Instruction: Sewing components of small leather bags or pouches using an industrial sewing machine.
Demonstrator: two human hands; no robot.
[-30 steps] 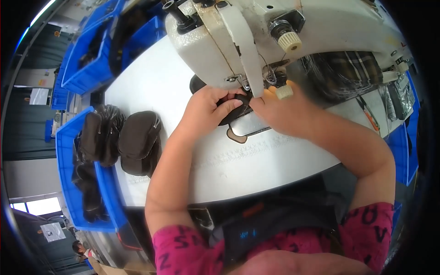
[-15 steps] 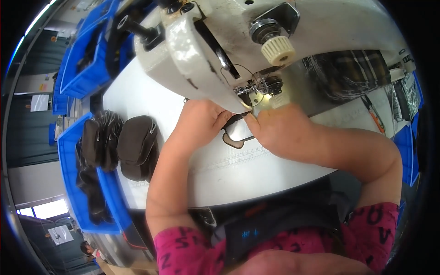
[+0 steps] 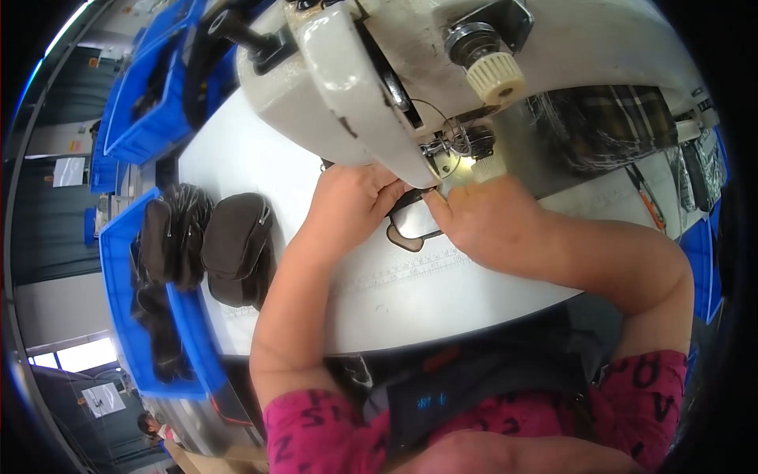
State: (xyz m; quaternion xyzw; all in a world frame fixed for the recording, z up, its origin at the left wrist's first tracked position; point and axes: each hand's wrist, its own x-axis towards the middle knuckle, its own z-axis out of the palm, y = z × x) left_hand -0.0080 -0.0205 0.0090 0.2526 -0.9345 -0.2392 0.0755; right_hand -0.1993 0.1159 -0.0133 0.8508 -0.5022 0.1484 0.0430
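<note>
Beneath the head of a white sewing machine [image 3: 339, 87], both my hands hold a small dark fabric piece [image 3: 410, 198]. My left hand [image 3: 354, 204] pinches its left side, thumb and fingers together. On the other side, my right hand [image 3: 491, 224] grips it with the thumb and curled fingers near the needle area. A rounded tan flap with dark edging [image 3: 406, 238] hangs from the piece toward me, lying over the white table [image 3: 410, 304]. The machine head and my fingers hide most of the piece and the needle point.
Dark pouches [image 3: 237, 245] are stacked left of my forearm. Beside them, a blue bin [image 3: 126, 316] holds more dark pouches. Plaid fabric with loose threads [image 3: 604, 126] lies at the right under the machine arm, near orange-handled snips [image 3: 649, 201]. Further blue bins [image 3: 150, 118] stand at far left.
The machine head sits slightly further right and higher in the picture. The fabric piece and its tan flap have shifted a little up and right; both hands keep their grip.
</note>
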